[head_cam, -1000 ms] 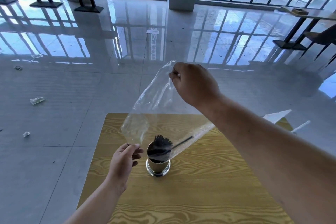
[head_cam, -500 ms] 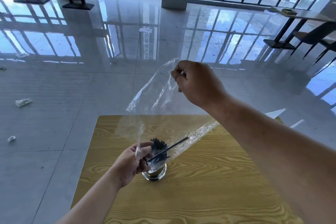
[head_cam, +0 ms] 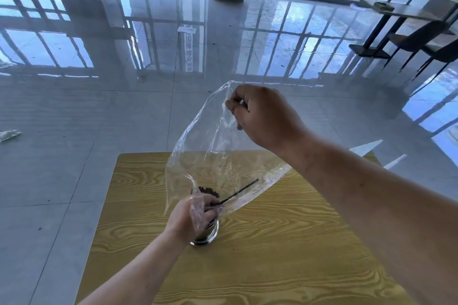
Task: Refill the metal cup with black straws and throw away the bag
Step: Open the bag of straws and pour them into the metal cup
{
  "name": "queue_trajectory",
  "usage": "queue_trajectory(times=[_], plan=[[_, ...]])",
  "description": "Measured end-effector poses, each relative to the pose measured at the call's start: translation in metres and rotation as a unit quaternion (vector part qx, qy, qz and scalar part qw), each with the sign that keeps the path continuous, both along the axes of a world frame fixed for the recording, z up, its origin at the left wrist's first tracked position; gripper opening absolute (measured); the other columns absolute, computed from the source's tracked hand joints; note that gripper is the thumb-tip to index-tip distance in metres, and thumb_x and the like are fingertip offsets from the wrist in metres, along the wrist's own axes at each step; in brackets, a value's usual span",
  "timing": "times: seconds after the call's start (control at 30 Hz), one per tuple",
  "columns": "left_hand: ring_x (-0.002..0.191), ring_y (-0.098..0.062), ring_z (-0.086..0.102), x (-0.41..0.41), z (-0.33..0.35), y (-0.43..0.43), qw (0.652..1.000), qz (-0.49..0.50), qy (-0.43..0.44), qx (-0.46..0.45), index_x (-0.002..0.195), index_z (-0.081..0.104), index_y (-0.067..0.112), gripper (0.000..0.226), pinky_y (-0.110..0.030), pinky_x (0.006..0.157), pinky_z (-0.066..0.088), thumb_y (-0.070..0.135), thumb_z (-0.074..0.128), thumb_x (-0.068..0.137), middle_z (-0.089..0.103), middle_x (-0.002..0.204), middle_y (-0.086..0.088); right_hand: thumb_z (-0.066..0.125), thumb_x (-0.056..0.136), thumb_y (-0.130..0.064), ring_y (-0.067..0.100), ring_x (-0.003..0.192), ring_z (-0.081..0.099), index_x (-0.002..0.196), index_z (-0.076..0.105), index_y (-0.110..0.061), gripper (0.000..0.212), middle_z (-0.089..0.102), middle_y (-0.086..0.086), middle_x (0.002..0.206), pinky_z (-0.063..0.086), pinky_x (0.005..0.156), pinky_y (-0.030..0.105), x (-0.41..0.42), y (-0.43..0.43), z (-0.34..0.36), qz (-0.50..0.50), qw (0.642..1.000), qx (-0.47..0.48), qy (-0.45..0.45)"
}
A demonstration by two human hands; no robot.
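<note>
Over the yellow wood-grain table, our right hand pinched the clear plastic bag aloft while our left hand, closed, drew one thin black straw toward the round metal cup.

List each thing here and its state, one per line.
Plastic bag: upturned, mouth over the cup, almost empty.
Stray straw: slanted, caught in the bag.
Metal cup: upright on the wooden table, holding black straws.
Left hand: gripping the bag's mouth.
Right hand: pinching the bag's raised end.

hands: bare, ungloved | forearms: bare, no sleeves, watch or rings visible
</note>
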State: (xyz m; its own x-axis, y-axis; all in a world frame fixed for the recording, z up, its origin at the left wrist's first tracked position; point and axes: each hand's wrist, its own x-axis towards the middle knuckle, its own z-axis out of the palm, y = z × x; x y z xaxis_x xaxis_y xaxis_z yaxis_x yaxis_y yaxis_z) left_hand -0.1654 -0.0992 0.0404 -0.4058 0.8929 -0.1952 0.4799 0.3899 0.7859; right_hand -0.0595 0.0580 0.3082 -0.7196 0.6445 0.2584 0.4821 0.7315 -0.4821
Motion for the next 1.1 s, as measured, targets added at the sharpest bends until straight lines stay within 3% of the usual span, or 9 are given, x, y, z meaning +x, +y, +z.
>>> queue_trajectory(times=[0.13,0.27,0.37,0.47,0.6,0.67,0.77,0.97,1.1], plan=[[0.079,-0.001,0.071,0.003,0.005,-0.014,0.999,0.026,-0.022,0.020,0.087,0.073,0.042,0.006,-0.023,0.070,0.055,0.047,0.071,0.086,0.076,0.083,0.021,0.061,0.105,-0.033,0.026,0.087,0.071,0.094,0.070,-0.017,0.022,0.075,0.000,0.079,0.058,0.078,0.039,0.005,0.006,0.007,-0.005,1.000,0.009,0.000],[0.065,-0.008,0.063,0.007,-0.002,-0.029,0.994,0.054,0.097,0.005,0.070,0.065,0.026,0.025,-0.029,0.059,0.049,0.038,0.071,0.091,0.067,0.067,0.012,0.062,0.104,-0.033,0.026,0.084,0.070,0.091,0.069,-0.017,0.022,0.074,0.000,0.077,0.058,0.077,0.039,0.012,0.013,0.016,-0.013,1.000,0.016,0.013],[0.082,-0.007,0.062,0.007,0.001,-0.033,0.991,0.063,0.113,-0.016,0.092,0.075,0.033,0.010,-0.026,0.067,0.048,0.043,0.073,0.090,0.067,0.091,0.018,0.062,0.104,-0.033,0.023,0.079,0.069,0.089,0.069,-0.018,0.023,0.074,0.000,0.073,0.057,0.073,0.037,0.015,0.014,0.023,-0.017,0.999,0.016,0.026],[0.090,-0.002,0.059,0.006,0.006,-0.034,0.994,0.056,0.083,-0.046,0.116,0.068,0.041,0.031,-0.019,0.068,0.042,0.051,0.073,0.086,0.066,0.102,0.022,0.062,0.104,-0.034,0.022,0.076,0.068,0.088,0.069,-0.019,0.023,0.074,-0.001,0.071,0.056,0.069,0.034,0.015,0.013,0.030,-0.016,0.999,0.024,0.030],[0.073,-0.003,0.067,0.001,0.017,-0.036,0.995,0.099,0.006,-0.033,0.112,0.068,0.041,0.024,-0.017,0.058,0.048,0.043,0.071,0.088,0.072,0.083,0.013,0.062,0.104,-0.035,0.018,0.071,0.067,0.088,0.069,-0.020,0.024,0.073,-0.001,0.071,0.050,0.064,0.031,0.018,0.013,0.043,-0.015,0.999,0.029,0.040],[0.069,-0.007,0.068,-0.004,0.022,-0.037,0.994,0.106,-0.026,-0.030,0.110,0.067,0.042,0.023,-0.021,0.058,0.053,0.037,0.071,0.088,0.073,0.081,0.007,0.062,0.104,-0.036,0.004,0.062,0.065,0.088,0.069,-0.020,0.023,0.074,-0.002,0.070,0.043,0.059,0.026,0.022,0.014,0.050,-0.016,0.998,0.029,0.050],[0.072,-0.004,0.069,-0.010,0.034,-0.038,0.992,0.107,-0.065,-0.019,0.104,0.066,0.046,0.025,-0.023,0.063,0.054,0.032,0.072,0.083,0.073,0.085,0.004,0.061,0.104,-0.036,-0.007,0.051,0.059,0.088,0.068,-0.022,0.023,0.075,-0.003,0.068,0.036,0.055,0.024,0.027,0.014,0.061,-0.013,0.998,0.020,0.059],[0.074,-0.010,0.070,-0.011,0.064,-0.034,0.979,0.119,-0.159,0.045,0.115,0.067,0.036,0.047,-0.030,0.071,0.060,0.040,0.074,0.069,0.072,0.093,-0.003,0.061,0.104,-0.038,-0.004,0.049,0.057,0.088,0.068,-0.025,0.022,0.076,-0.004,0.068,0.039,0.056,0.026,0.038,0.017,0.082,-0.018,0.997,0.021,0.071],[0.075,-0.005,0.070,-0.007,0.089,-0.027,0.962,0.120,-0.226,0.096,0.118,0.068,0.029,0.064,-0.018,0.063,0.054,0.054,0.081,0.060,0.073,0.101,-0.009,0.060,0.104,-0.035,-0.004,0.049,0.057,0.091,0.071,-0.024,0.021,0.077,-0.005,0.069,0.040,0.056,0.026,0.047,0.020,0.095,-0.023,0.996,0.027,0.088]])
